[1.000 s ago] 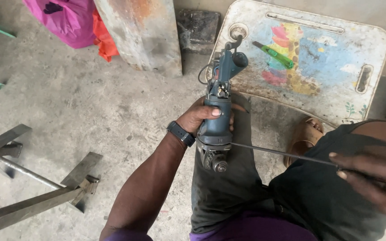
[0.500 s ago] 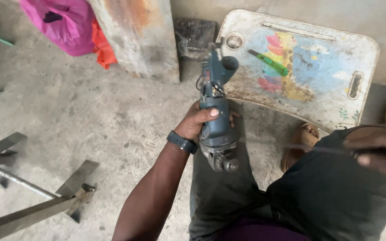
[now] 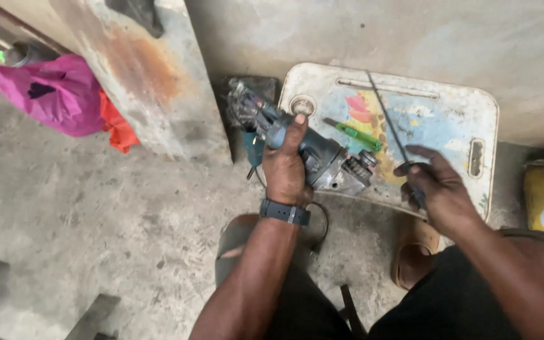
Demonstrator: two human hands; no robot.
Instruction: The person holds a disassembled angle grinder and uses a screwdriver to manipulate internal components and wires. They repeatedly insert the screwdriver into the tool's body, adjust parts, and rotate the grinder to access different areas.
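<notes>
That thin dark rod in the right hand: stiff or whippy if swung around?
The thin rod looks straight along its whole length while held at one end by the right hand, so probably stiff. Being so slender, it is likely light, and round enough to roll if laid down.

a worn white tray with a faded colourful print is laid flat on the concrete floor. a green marker is seen on it. a pink cloth is bunched beside a rusty metal slab.
</notes>
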